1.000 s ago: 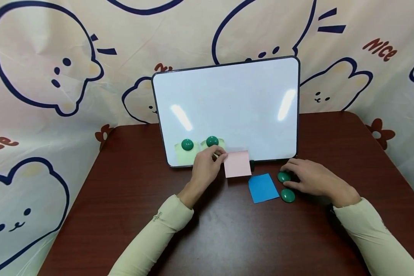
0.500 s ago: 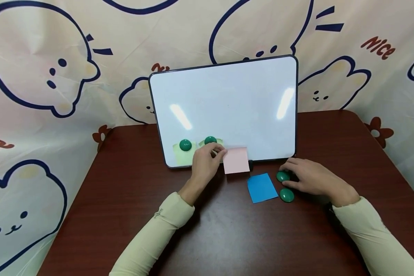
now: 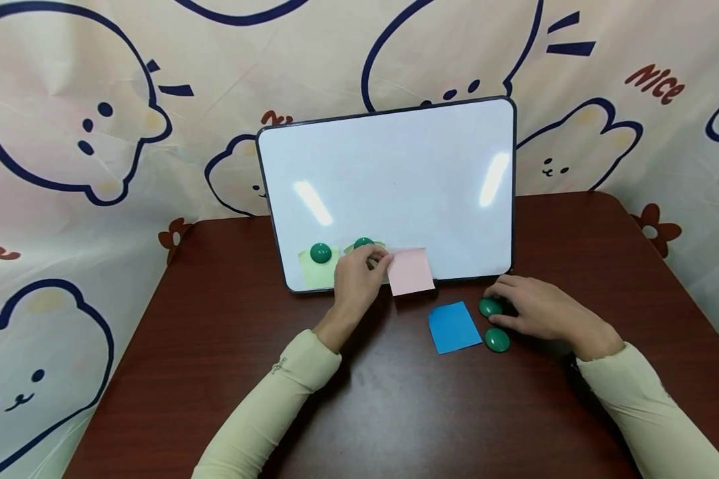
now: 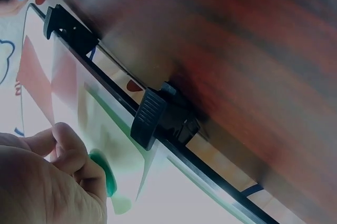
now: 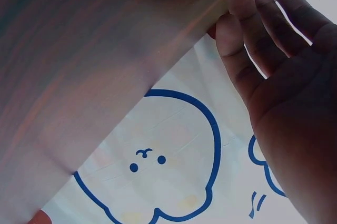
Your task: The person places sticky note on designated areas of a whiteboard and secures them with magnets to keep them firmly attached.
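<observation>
My left hand [image 3: 357, 279] pinches a pink sticky note [image 3: 411, 271] by its left edge, just in front of the whiteboard's lower edge. Behind the fingers, a green round magnet [image 3: 363, 243] sits on a pale green sticky note [image 4: 117, 129], which is partly hidden. Another pale green note [image 3: 319, 274] lies on the board to the left under a second green magnet [image 3: 320, 253]. On the table at the right, my right hand [image 3: 533, 307] has thumb and fingertips around a green magnet [image 3: 490, 307]. One more magnet [image 3: 497, 340] lies just below it.
The whiteboard [image 3: 395, 179] leans at the back of the dark wooden table [image 3: 419, 412], and a black clip [image 4: 158, 116] grips its lower edge. A blue sticky note [image 3: 454, 327] lies between the hands. Patterned cloth [image 3: 216, 80] hangs behind.
My left hand has raised the pink note slightly up along the board, and the note now tilts a little. The right hand stays at its magnet.
</observation>
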The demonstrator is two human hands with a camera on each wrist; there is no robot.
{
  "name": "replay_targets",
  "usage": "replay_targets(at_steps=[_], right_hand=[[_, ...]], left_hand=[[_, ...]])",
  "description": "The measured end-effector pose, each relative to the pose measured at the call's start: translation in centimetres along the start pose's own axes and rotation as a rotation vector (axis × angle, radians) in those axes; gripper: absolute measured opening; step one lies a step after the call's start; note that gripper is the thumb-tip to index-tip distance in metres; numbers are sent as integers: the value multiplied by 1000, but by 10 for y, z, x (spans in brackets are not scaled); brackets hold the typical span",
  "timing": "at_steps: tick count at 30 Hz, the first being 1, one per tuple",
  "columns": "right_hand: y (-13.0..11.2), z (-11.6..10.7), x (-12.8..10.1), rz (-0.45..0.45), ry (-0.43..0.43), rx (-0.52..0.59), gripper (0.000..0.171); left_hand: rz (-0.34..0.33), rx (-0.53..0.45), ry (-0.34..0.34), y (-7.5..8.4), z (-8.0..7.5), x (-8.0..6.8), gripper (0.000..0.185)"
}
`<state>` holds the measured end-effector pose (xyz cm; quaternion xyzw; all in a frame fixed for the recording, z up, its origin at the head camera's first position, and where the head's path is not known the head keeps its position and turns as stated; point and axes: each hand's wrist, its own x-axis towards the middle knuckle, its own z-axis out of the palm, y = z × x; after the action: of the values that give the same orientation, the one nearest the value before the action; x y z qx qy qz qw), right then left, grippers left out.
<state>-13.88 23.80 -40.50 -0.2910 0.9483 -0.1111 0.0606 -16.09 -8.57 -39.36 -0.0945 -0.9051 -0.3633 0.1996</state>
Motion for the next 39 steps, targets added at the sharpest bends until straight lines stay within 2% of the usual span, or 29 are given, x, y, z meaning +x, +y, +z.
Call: replay_targets(at_steps=[13,26,39], right_hand=[[0,0,0,-3,6,-10,37],[-1,-1,0,-9,-1,-16,38],[-1,0,0,0,3,-13,37]], left_hand=[[32,17,35,6,6,5,15],[85,54,102,3,13,13,16],[74,117,124,5,14,17,18]])
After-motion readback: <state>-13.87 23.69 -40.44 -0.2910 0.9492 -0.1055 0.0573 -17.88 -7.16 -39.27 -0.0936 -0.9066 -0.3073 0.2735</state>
